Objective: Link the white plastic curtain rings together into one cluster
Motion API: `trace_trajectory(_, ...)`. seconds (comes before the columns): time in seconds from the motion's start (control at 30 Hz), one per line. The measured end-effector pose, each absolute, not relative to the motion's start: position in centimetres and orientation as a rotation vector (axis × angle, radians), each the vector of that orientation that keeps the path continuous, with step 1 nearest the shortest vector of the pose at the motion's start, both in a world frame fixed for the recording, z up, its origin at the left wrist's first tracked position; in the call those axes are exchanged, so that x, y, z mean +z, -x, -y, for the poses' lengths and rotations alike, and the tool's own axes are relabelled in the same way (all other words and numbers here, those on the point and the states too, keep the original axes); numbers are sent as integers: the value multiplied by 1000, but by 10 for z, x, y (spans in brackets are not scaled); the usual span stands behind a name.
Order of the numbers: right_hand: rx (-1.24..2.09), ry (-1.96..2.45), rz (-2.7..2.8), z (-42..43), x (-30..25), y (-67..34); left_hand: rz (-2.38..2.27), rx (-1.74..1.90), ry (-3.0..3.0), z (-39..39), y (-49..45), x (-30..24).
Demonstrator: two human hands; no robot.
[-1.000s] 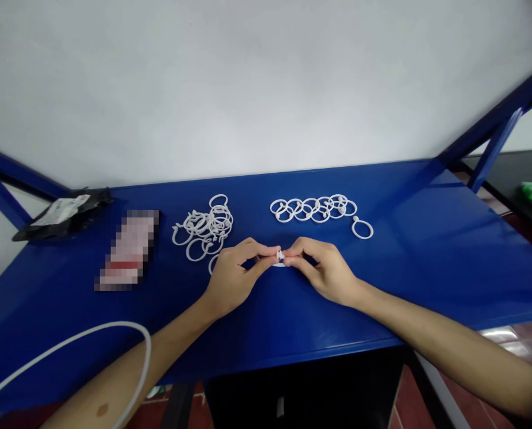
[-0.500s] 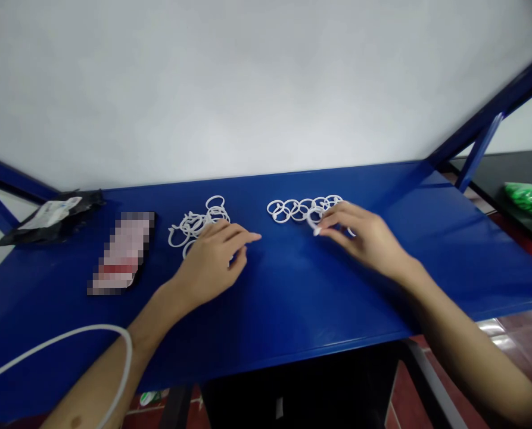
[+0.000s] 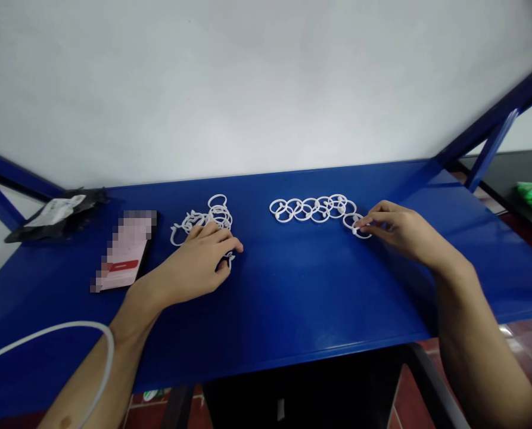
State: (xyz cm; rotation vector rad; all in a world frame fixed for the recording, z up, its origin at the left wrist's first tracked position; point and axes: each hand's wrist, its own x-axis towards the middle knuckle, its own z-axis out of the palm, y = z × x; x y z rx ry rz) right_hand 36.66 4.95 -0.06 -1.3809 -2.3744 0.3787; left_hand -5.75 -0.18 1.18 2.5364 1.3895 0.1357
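Observation:
White plastic rings with small knobs, resembling curtain rings, lie in two groups on the blue table. To the left is a loose pile of rings point(image 3: 220, 210), partly covered by my left hand point(image 3: 203, 256). Its fingers reach over the pile, thumb and index finger apart, with part of a ring showing between them. On the right, a row of overlapping rings point(image 3: 302, 210) runs across the table. Beside the right end of that row, my right hand point(image 3: 400, 232) pinches a white ring point(image 3: 363, 236) between thumb and fingers, low at the tabletop, overlapping the row's last ring.
A phone point(image 3: 129, 250) with a blurred-out screen lies left of the pile. Behind it is a black plastic package point(image 3: 60, 214) with a white label. A white cable point(image 3: 60, 326) loops over my left forearm. Blue frame bars point(image 3: 493, 149) rise at both table ends, before a pale wall.
My right hand has moved right along the row with its ring, down to the row's right end. My left hand has shifted slightly left and lower over the pile.

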Motion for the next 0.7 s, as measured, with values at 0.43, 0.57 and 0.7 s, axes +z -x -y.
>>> trace_trajectory(0.43,264,1381,2251,-40,11,-348,-1333,286,-2560,-5,57,4)
trace_trajectory(0.57,336,1222,2242,-30,16,-308,-1367,541,-2556,-2,38,-1)
trace_trajectory(0.7,605,993,2368,-15,12,-253,-1307,813,-2606,9,9,-13)
